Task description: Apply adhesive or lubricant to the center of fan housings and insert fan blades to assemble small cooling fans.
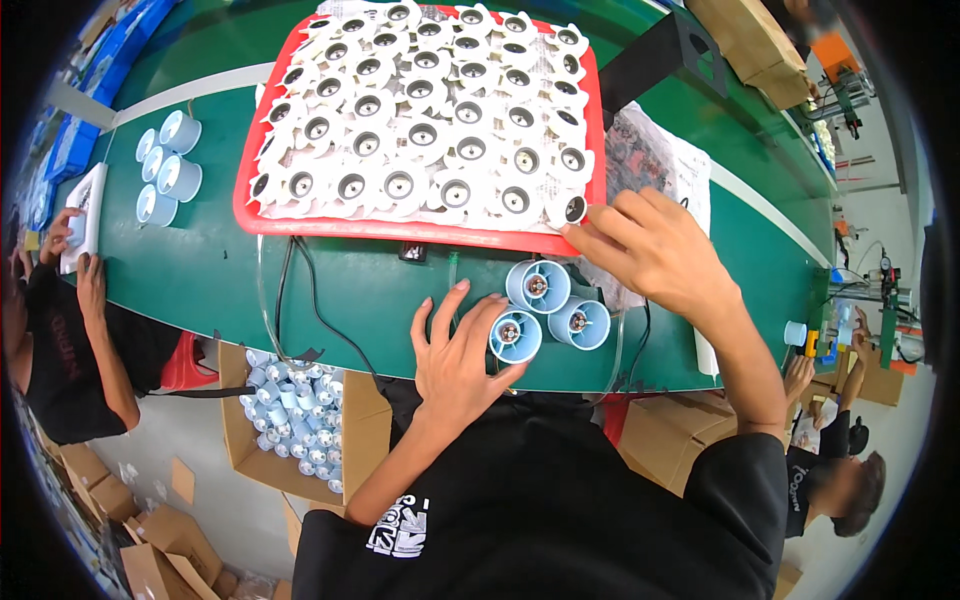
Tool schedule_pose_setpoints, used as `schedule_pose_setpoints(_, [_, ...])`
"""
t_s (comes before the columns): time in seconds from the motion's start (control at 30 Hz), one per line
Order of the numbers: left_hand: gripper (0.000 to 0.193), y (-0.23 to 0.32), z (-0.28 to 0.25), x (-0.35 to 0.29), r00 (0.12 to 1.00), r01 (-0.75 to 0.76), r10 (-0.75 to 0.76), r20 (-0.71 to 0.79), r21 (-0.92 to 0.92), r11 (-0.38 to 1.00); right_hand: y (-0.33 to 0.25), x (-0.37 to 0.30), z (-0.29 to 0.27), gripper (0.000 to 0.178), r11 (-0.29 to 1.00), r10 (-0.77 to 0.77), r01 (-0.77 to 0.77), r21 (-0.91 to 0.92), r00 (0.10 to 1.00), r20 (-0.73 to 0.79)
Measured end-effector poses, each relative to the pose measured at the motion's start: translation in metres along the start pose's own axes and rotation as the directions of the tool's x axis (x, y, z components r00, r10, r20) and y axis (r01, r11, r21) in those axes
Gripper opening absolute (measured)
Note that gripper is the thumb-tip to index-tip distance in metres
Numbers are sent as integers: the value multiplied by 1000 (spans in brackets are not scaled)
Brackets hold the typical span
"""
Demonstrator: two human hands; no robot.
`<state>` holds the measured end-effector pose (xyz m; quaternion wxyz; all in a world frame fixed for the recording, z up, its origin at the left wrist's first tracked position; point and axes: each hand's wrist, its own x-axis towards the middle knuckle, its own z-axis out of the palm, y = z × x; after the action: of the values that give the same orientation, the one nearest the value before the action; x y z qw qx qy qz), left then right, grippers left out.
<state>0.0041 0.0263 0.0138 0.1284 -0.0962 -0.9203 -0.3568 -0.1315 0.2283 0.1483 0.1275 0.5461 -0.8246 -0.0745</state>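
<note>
A light blue cylindrical fan housing (pixel 523 347) stands on the green table, with a small motor part showing in its open top. My left hand (pixel 452 350) curls its thumb and index finger round this housing, the other fingers spread. Two more light blue housings (pixel 578 322) stand against it, to its right and behind. My right hand (pixel 655 245) reaches to the near right corner of a red tray (pixel 420 232), its fingertips closed on a white fan impeller (pixel 572 210) with a dark round hub. Rows of similar white impellers (pixel 398 184) fill the tray.
Black cables (pixel 322 305) hang over the table's near edge. Below, a cardboard box (pixel 362 420) holds many light blue housings. Several blue housings (pixel 178 178) stand at left, near a co-worker's hands (pixel 90 285). A black bracket (pixel 665 60) rises behind the tray's right side.
</note>
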Motion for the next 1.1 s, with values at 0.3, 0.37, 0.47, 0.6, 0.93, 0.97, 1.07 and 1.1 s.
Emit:
schedule_pose_setpoints(0.3, [59, 2, 3, -2, 997, 7, -3, -72, 43, 999, 10, 6, 4, 37, 985, -134, 127, -118, 989, -61])
schedule_pose_setpoints(0.37, [59, 2, 2, -2, 997, 11, -8, -75, 44, 999, 11, 8, 5, 37, 982, -145, 132, -138, 986, -88])
schedule_pose_setpoints(0.47, [58, 3, 2, -1, 997, 11, -7, -81, 52, 999, 14, 10, 10, 44, 982, -181, 175, -74, 980, -85])
schedule_pose_setpoints(0.6, [55, 5, 2, 0, 997, 20, -16, -75, 47, 999, 15, 12, 19, 36, 967, -254, 250, -50, 963, -91])
schedule_pose_setpoints(0.93, [55, 3, 0, -1, 996, -4, 7, -90, 42, 999, 10, 8, 12, 37, 981, -193, 189, -44, 975, -112])
schedule_pose_setpoints(0.97, [55, 2, 0, -1, 996, 2, 2, -92, 43, 999, 8, 8, 12, 36, 984, -169, 162, -80, 982, -87])
schedule_pose_setpoints(1.07, [62, -1, 3, -6, 996, -16, 18, -87, 32, 999, 4, 12, 10, 37, 982, -173, 170, -84, 984, -37])
schedule_pose_setpoints(1.1, [62, -1, 3, -6, 996, -11, 13, -86, 30, 1000, 3, 14, 11, 34, 981, -173, 170, -89, 984, -30])
